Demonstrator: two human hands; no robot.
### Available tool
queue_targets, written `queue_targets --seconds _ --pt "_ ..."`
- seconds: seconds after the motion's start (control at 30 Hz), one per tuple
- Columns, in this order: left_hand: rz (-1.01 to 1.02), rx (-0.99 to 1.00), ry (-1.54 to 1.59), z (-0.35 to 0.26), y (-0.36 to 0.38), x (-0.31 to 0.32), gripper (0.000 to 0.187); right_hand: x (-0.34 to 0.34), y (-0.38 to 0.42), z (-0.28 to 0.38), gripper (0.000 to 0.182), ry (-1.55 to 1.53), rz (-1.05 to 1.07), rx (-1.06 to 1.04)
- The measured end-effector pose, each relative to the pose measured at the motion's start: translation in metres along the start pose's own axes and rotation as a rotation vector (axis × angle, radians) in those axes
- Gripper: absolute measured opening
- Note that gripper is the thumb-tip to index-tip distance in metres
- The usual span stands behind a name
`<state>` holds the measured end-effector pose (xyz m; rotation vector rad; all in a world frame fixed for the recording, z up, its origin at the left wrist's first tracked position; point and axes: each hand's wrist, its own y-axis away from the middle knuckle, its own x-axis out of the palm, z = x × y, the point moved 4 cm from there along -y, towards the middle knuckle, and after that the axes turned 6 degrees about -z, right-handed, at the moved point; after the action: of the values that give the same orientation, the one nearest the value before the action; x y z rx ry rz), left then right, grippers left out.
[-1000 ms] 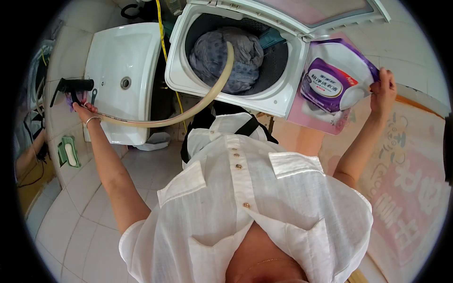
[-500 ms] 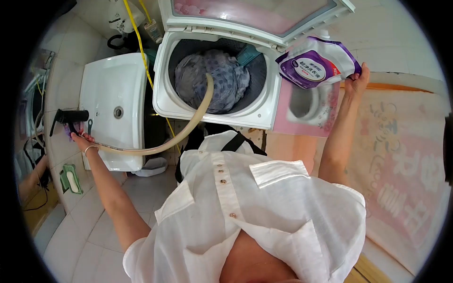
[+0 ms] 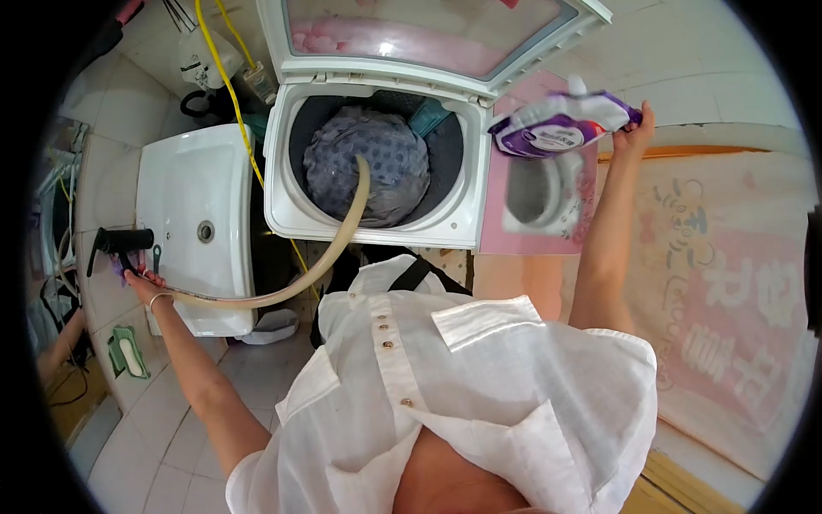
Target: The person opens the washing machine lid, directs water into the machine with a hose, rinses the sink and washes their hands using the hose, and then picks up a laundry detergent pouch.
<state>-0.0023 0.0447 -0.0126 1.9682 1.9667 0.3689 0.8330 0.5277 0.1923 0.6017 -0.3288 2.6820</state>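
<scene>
Now the detergent pouch (image 3: pixel 561 124) has tipped flatter.

The detergent pouch (image 3: pixel 561 127) in my right hand (image 3: pixel 638 128) carries a printed label, too blurred to read. Large pink characters, possibly Chinese, mark the sheet (image 3: pixel 736 291) on my right; I cannot make them out.

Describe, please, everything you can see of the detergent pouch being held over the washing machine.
The detergent pouch is a soft, flexible refill bag, white with a large purple panel and an oval label whose print is too small to read. A small white spout shows at its upper edge. It is tipped roughly onto its side, held up in the air by the right hand, which grips its far end. It hangs beside the open washing machine, above the pink-covered side section, touching nothing else.
</scene>
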Motion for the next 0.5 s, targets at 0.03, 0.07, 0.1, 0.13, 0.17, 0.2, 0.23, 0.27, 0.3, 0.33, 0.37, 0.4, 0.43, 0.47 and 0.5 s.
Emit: queue_targets --seconds 0.03,0.07,0.1,0.13,0.17,0.2,0.23,0.27,0.3,0.33,0.37,0.4,0.43,0.47,0.5 --pt "0.019 -0.011 0.016 0.002 -0.003 -0.001 0.047 -0.003 -0.005 0.002 0.024 -0.047 0.018 0.014" --pt "0.016 -0.011 0.011 0.001 -0.002 -0.002 0.047 -0.009 -0.008 0.002 0.024 -0.045 0.016 0.019" --pt "0.013 -0.006 0.003 0.001 0.000 -0.001 0.048 -0.011 -0.006 0.006 0.024 -0.066 0.021 -0.027" --pt "0.010 0.000 -0.004 0.000 0.001 0.000 0.049 -0.013 -0.005 0.008 0.024 -0.088 0.026 -0.073" --pt "0.008 0.003 -0.008 0.000 0.000 0.001 0.049 -0.016 -0.004 0.009 0.024 -0.032 -0.028 -0.077" --pt "0.010 0.006 -0.004 0.001 -0.002 0.000 0.049 -0.022 -0.004 0.007 0.024 -0.033 -0.032 -0.069" --pt "0.011 0.007 0.002 0.003 -0.004 -0.001 0.048 -0.029 -0.007 0.007 0.025 0.010 -0.051 -0.070" --pt "0.007 0.008 0.002 0.004 -0.007 -0.002 0.048 -0.033 -0.010 0.009 0.025 0.052 -0.065 -0.074" --pt "0.017 -0.005 0.013 0.004 -0.007 -0.002 0.049 -0.033 -0.009 0.008 0.025 0.051 -0.064 -0.067" --pt "0.027 -0.018 0.025 0.002 -0.007 -0.001 0.049 -0.033 -0.006 0.009 0.024 0.052 -0.027 -0.084" --pt "-0.005 -0.017 0.005 0.001 -0.004 -0.001 0.049 -0.032 -0.003 0.010 0.023 0.054 0.010 -0.102" --pt "-0.010 -0.016 0.004 0.001 -0.001 0.001 0.049 -0.027 0.008 0.013 0.023 0.052 0.012 -0.098" --pt "-0.002 -0.012 0.010 -0.001 0.001 0.002 0.050 -0.018 0.024 0.023 0.021 0.137 -0.078 -0.196" --pt "0.004 -0.010 0.015 -0.001 0.000 0.001 0.050 -0.012 0.033 0.029 0.020 0.222 -0.168 -0.294" --pt "0.016 0.018 0.013 0.001 -0.002 -0.001 0.049 -0.030 0.020 0.032 0.018 0.350 -0.152 -0.416"
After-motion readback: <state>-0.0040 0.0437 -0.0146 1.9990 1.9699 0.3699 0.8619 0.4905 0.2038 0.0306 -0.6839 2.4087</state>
